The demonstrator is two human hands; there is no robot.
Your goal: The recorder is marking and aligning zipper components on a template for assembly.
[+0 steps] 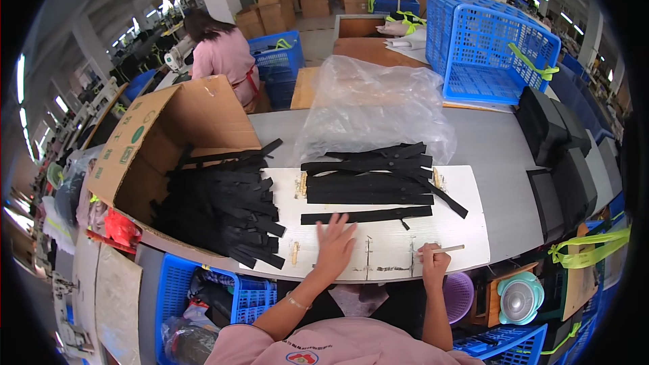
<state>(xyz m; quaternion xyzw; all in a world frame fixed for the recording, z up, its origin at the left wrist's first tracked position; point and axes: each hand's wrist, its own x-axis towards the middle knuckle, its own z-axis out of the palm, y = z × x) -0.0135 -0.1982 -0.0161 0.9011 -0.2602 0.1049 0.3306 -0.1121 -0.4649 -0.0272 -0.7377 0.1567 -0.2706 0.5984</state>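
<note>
A single black zipper [365, 215] lies straight across the white board [466, 230], its small pull hanging off the lower edge. My left hand [336, 243] is open, fingers spread, with the fingertips at the zipper's near edge. A slim pale pen [449, 249] sticks out rightward from my right hand [433, 261], which is closed around it near the board's front edge. Beyond the single zipper, several more black zippers [368, 189] are laid side by side in a stack. Dark marks and yellowish tape patches [295, 253] show on the board.
At left, a tipped cardboard box [142, 135] spills a heap of black zippers [223, 203]. Clear plastic [375, 101] lies behind the stack. A blue crate [493, 47] stands at the back right, black boxy pieces [568, 169] at right. Another person [223, 57] sits beyond the box.
</note>
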